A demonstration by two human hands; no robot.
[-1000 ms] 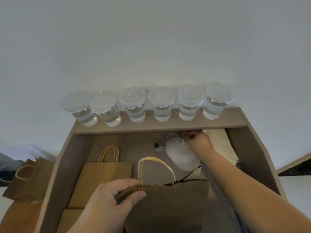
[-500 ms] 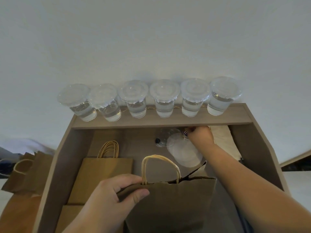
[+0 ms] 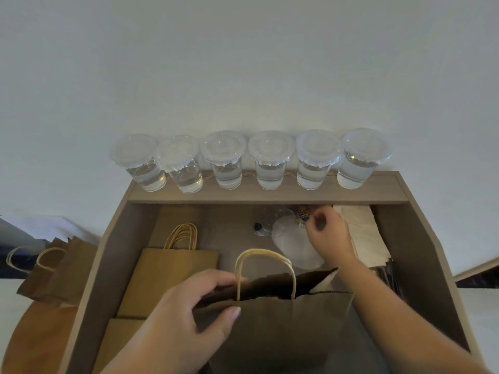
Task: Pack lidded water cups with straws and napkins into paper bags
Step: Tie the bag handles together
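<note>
**One head-worn view, angled forward and down**

A single wide-angle camera sits on the person's head, above the near edge of the counter (image 3: 421,265), and faces forward and down. It is close. Both forearms enter from the 6 o'clock edge, with the left grip (image 3: 189,314) at 7 o'clock and the right grip (image 3: 328,236) at 4 o'clock. The open paper bag (image 3: 270,327) at 6 o'clock looms large just beneath the lens. The row of lidded cups (image 3: 270,163) on the back ledge (image 3: 297,195) lies near the picture's centre. A bare wall (image 3: 243,63) fills the 12 o'clock half. The wide lens splays the counter's sides toward 5 and 7 o'clock. It is the only view.
</note>
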